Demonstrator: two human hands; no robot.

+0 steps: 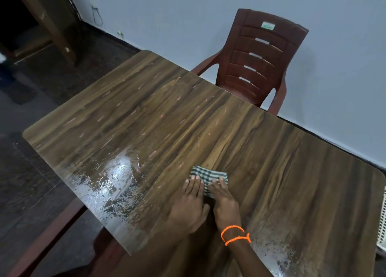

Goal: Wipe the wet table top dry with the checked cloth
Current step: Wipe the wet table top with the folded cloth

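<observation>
Wood-grain laminate surface [208, 118] fills most of the view, pale blue wall [188, 9] behind it, dark floor [31, 193] to the left. Checked cloth [206, 175] sits folded, green-and-white, near the front middle of the surface. Left hand [191, 203] and right hand [224, 201] lie side by side on the cloth's near part, fingers [195, 182] straight and flat, pressing down, not curled round it. Orange beaded string [235, 235] is wrapped around the right wrist. Wet patches [117, 182]: one glossy, beaded area just left of the hands by the near-left edge, another speckled one at the near right. Dark red plastic chair [257, 57] stands at the far edge, touching or nearly so. Green label [268, 25] on its backrest, text too small to read. White slotted object [383, 220] at the right edge, partly cut off. Brown wooden furniture [52, 19] stands top left.
</observation>
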